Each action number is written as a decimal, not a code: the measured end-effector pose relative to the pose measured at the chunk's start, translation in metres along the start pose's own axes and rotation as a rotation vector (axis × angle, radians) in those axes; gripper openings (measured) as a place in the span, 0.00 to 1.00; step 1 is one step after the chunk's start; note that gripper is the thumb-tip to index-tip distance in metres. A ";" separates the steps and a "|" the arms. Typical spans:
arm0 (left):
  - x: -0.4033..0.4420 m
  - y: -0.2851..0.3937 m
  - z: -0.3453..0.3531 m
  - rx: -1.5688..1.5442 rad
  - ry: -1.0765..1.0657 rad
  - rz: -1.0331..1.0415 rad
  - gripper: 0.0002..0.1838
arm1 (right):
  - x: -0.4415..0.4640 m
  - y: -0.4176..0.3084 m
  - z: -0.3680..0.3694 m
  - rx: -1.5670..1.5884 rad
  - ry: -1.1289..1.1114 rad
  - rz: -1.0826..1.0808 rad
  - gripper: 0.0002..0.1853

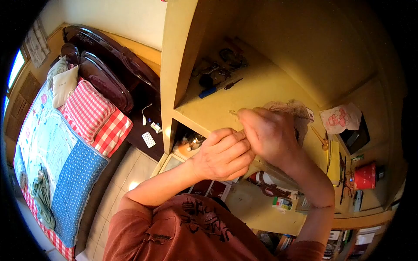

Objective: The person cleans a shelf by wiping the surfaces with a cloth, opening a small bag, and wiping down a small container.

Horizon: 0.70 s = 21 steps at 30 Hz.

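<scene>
My left hand [227, 154] is closed, its fingers curled in front of the wooden shelf [257, 82]. Against it, slightly higher, my right hand [272, 137] is also curled, with thumb and forefinger bent together. Whatever the two hands hold between them is hidden by the fingers. A small pale bit [233, 112] shows just beyond the right fingertips; I cannot tell whether it is held or lies on the shelf. Behind the right hand is a crumpled brownish cloth [287, 106]. A blue-handled tool [208, 92] and a small screwdriver [233, 84] lie further back.
Dark cables [230, 56] are heaped in the shelf's back corner. To the right are a patterned pouch [342, 118] and a red container [365, 175]. The cabinet's upright edge [167, 78] stands left of my hands, with a bed [80, 187] beyond it.
</scene>
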<state>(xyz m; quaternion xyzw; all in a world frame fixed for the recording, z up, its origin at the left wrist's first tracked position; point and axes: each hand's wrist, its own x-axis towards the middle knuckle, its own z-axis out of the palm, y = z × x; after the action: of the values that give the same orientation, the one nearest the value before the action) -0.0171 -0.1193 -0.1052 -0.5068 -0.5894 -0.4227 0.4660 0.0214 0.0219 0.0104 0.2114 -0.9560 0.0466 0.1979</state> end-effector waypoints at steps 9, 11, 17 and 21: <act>0.002 -0.001 0.000 0.016 0.001 0.009 0.12 | -0.001 0.001 -0.005 -0.017 0.003 0.033 0.04; 0.002 0.000 -0.001 0.021 0.000 0.009 0.12 | -0.002 0.003 -0.003 -0.026 0.004 0.031 0.05; 0.001 0.001 0.000 0.010 -0.005 0.001 0.13 | -0.003 0.004 -0.003 -0.048 -0.002 0.039 0.05; 0.000 0.000 0.000 0.007 -0.012 0.002 0.14 | -0.004 -0.001 -0.005 -0.050 -0.028 0.043 0.04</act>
<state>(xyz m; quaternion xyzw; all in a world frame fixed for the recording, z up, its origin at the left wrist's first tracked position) -0.0169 -0.1197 -0.1053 -0.5082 -0.5933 -0.4170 0.4646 0.0268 0.0231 0.0134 0.1863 -0.9639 0.0242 0.1885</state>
